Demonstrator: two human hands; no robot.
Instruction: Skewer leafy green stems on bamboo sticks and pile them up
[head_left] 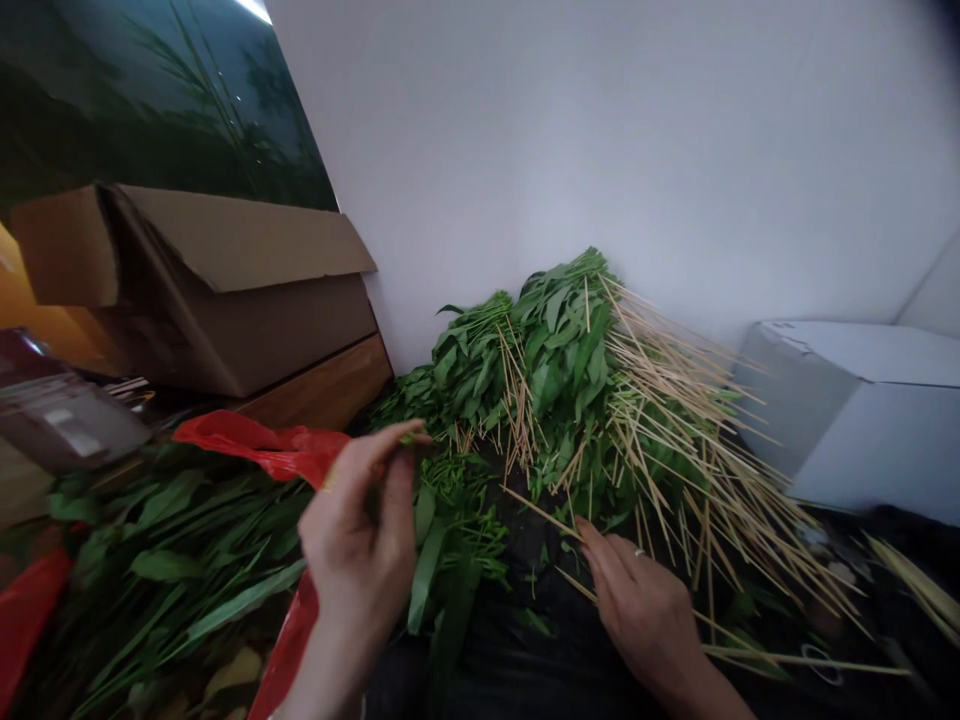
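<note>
My left hand (pixel 367 530) is raised near the middle, its thumb and fingers pinched on a small green stem piece (pixel 409 438), mostly hidden by the fingers. Lower on the right, my right hand (pixel 641 605) grips a thin wooden skewer (pixel 536 507) that points up and to the left. Cut leafy stems (pixel 469 530) lie on a black sheet (pixel 517 655) between the hands. Beyond them, leafy bundles (pixel 559 345) lean against the wall, with many skewers (pixel 682 400) fanning out to the right.
Long leafy greens (pixel 165 565) fill an opened red plastic bag (pixel 266 445) at left. Behind it stands an open cardboard box (pixel 285 320). A white box (pixel 877 410) sits at the right, and a white ring (pixel 821 665) lies near loose skewers. The white wall (pixel 600 150) closes off the back.
</note>
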